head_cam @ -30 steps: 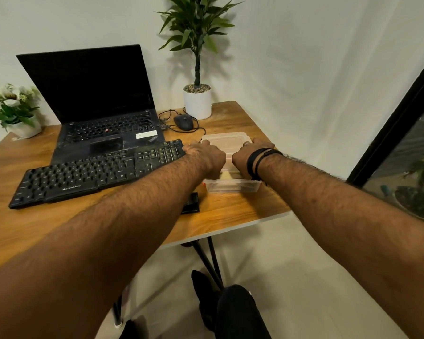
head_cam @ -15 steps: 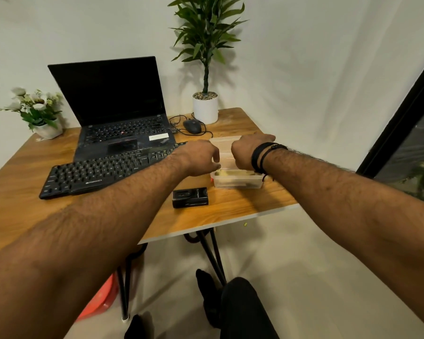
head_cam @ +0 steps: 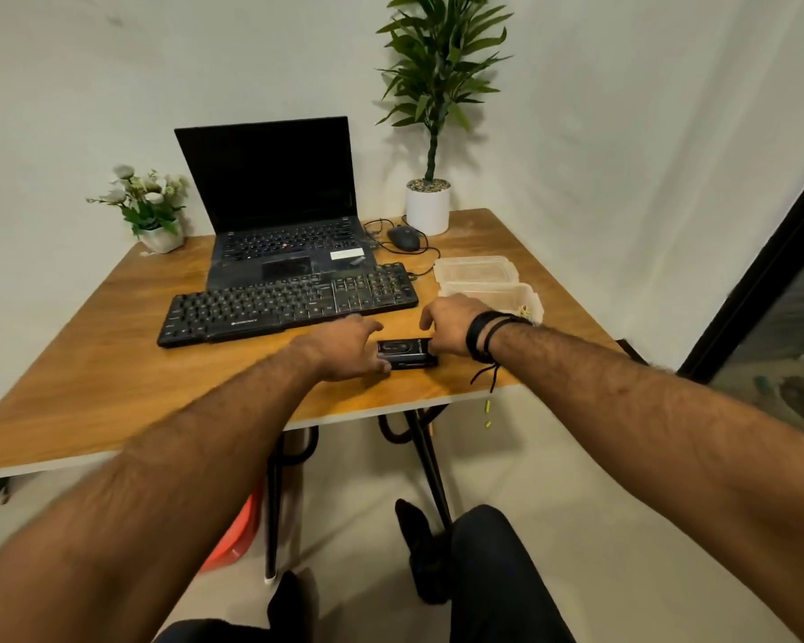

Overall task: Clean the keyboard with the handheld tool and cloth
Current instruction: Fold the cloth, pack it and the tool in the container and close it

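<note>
Both hands, the left hand (head_cam: pixel 349 348) and right hand (head_cam: pixel 451 324), fingers loosely spread and holding nothing, flank the small black tool (head_cam: pixel 407 354) at frame centre. It lies near the worktop (head_cam: pixel 112 364) edge, so a clumsy grab could knock it off.

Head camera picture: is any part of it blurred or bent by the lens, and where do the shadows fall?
Head view: the left hand is slightly motion-blurred, while the keyboard is sharp; the wide lens bows the table edge and stretches both forearms toward the corners; the tall plant and laptop cast soft shadows on the wall behind them; no strong glare.
</note>
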